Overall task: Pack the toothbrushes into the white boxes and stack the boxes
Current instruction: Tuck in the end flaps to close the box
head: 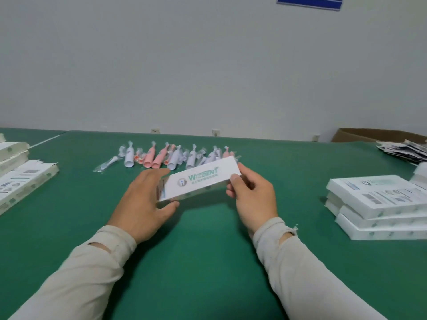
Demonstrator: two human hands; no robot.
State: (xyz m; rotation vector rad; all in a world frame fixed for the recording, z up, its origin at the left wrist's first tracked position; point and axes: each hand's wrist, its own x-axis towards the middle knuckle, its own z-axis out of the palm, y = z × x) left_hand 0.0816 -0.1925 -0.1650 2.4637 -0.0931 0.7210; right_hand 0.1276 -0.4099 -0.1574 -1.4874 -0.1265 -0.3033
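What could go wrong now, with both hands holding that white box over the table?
The white box is held only at its ends by the left hand and right hand, so it could slip or a flap could open. The stack of boxes on the right sits staggered; adding another might shift it.

Cardboard box [369, 134] beside what look like leaflets [404, 151].

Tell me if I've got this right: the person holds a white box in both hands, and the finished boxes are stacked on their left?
Not quite. Both hands, left hand and right hand, do hold the white box, but the head view shows the stack of closed boxes on their right.
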